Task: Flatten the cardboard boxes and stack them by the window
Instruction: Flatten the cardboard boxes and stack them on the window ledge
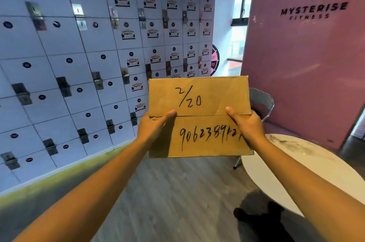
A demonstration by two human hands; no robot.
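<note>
Cardboard box [199, 116] is held in the air at arm's length in front of the person, its closed top face turned toward the camera and its long axis running left to right. 2 flaps meet on that face along a seam that follows the long axis at mid-height; "2/20" is handwritten on the flap above the seam and a long number on the flap below the seam. Left hand [153, 126] grips the left end of the box, thumb laid on the seam and fingers curled round the end, out of sight behind the box. Right hand [246, 123] grips the right end the same way, thumb tip resting just above the seam. Both hands sit level with the seam, so neither is nearer to it than the other. The box is still fully erect, so flattening appears not yet begun. The likely next action is to part the flaps at the seam, and each thumb is already placed to press in there. The window [240, 24] lies above and beyond the right end of the box, between the locker wall [88, 64] to the box's left and the pink panel [306, 64] to its right. A round white table [300, 172] and a chair [261, 100] stand below and behind the right end of the box.
</note>
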